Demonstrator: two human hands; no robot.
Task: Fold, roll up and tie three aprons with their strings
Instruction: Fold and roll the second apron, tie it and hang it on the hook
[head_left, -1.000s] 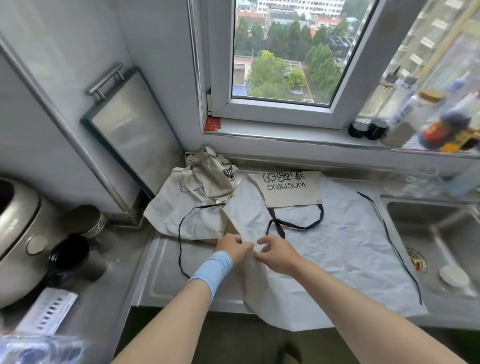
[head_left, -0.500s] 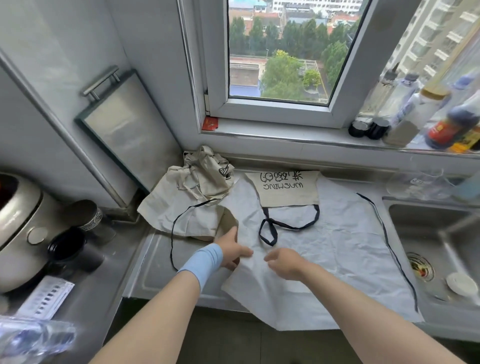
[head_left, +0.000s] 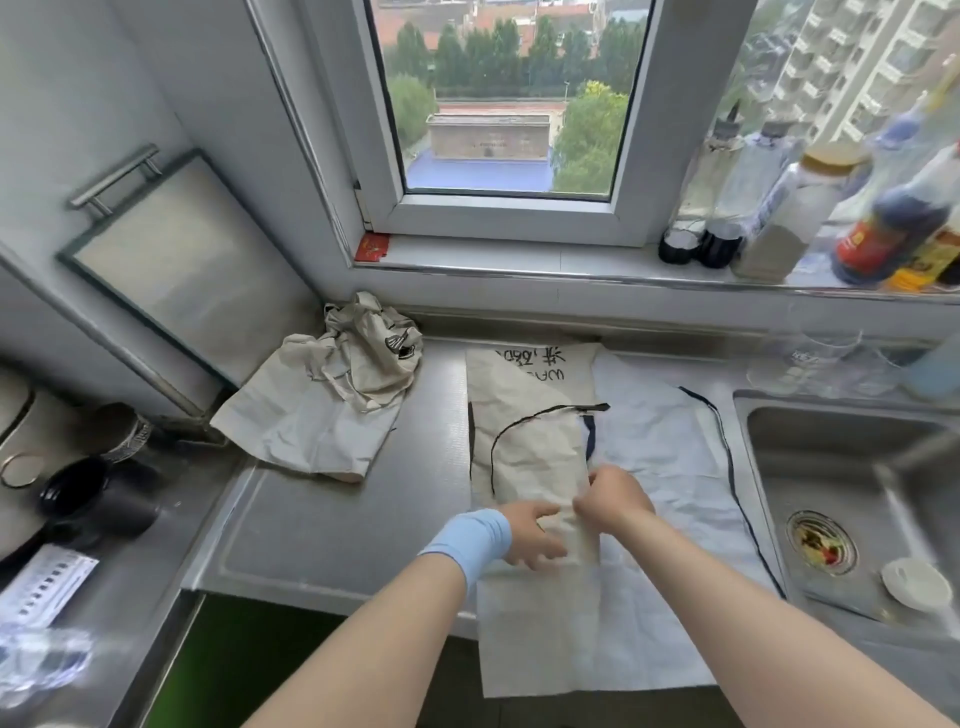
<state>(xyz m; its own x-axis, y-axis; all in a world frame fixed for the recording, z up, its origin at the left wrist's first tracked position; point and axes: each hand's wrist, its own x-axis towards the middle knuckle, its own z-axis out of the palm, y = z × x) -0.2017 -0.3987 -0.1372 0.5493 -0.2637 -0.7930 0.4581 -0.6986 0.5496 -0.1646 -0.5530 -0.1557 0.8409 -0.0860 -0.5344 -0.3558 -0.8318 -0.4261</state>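
A pale apron (head_left: 670, 467) with black strings lies spread on the steel counter (head_left: 332, 525), its lower edge hanging over the front. Its left side is folded over onto the middle as a beige flap (head_left: 530, 436). A black string (head_left: 519, 423) curves across that flap. My left hand (head_left: 535, 535), with a blue wristband, and my right hand (head_left: 613, 499) both pinch the flap's near edge. Crumpled beige aprons (head_left: 332, 400) lie in a heap at the back left.
A sink (head_left: 852, 493) with a drain strainer and a small white dish sits at the right. Bottles line the window sill. A framed board leans on the left wall. Dark cups and a cooker stand at the far left.
The apron's left side has been folded rightwards over the middle, uncovering the counter between it and the heap. Both hands moved right with the fabric edge.
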